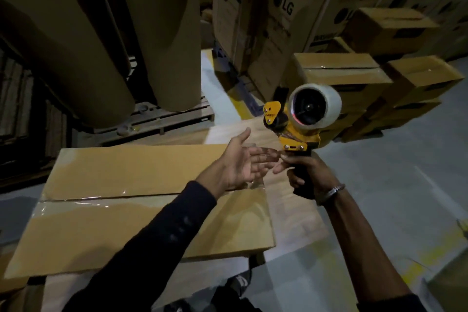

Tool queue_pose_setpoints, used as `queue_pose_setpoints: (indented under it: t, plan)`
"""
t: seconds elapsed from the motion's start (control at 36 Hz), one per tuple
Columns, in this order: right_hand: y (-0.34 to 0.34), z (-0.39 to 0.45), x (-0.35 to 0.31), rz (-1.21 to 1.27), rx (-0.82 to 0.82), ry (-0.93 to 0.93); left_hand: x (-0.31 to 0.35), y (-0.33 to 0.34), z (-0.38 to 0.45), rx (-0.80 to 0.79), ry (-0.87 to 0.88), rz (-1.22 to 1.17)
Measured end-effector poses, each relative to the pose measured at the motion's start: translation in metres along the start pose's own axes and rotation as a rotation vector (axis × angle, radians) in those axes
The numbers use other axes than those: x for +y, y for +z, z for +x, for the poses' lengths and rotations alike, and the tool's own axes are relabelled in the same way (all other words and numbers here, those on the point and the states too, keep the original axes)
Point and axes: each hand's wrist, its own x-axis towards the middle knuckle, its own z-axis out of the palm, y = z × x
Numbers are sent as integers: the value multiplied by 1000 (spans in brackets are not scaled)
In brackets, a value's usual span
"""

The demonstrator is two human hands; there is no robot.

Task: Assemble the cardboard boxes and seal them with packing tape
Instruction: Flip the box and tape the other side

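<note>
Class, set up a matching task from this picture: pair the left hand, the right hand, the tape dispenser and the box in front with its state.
1 left hand
2 right hand
3 tape dispenser
4 box

a taped along its top seam
b grips a black handle
c open, palm up
d held upright, roll at top

Pairs: 1-c, 2-b, 3-d, 4-a

Grey floor (379, 210), taped cardboard box (126, 210), wooden pallet (162, 119)

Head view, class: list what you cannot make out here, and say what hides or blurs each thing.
- Tape dispenser handle: wrapped by the right hand.
- Cardboard box sides and contents: only the taped top faces the camera.
- Small print on the tall LG cartons: too dim and blurred.
- Left hand fingertips: overlap the right hand; contact unclear.
</note>
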Motion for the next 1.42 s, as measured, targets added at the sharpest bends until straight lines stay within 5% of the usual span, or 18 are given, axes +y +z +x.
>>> queue_pose_setpoints:
  t: [0.28,0.67,0.86,1.06,1.22,1.42]
  plan:
    - [-43,27,5,-147,-83,8,38,-7,46,67,-150,141]
    - [-69,61,4,-128,-178,116,55,-31,83,124,-176,59]
    - [-62,61,1,-127,-144,100,89,-48,82,120,-153,200]
    - [-22,47,12,-137,35,141,117,-51,90,218,-116,683]
    - [28,25,31,-181,252,218,108,-54,104,281,111,1166]
    - [62,27,48,-54,405,282,98,-70,121,196,141,1184]
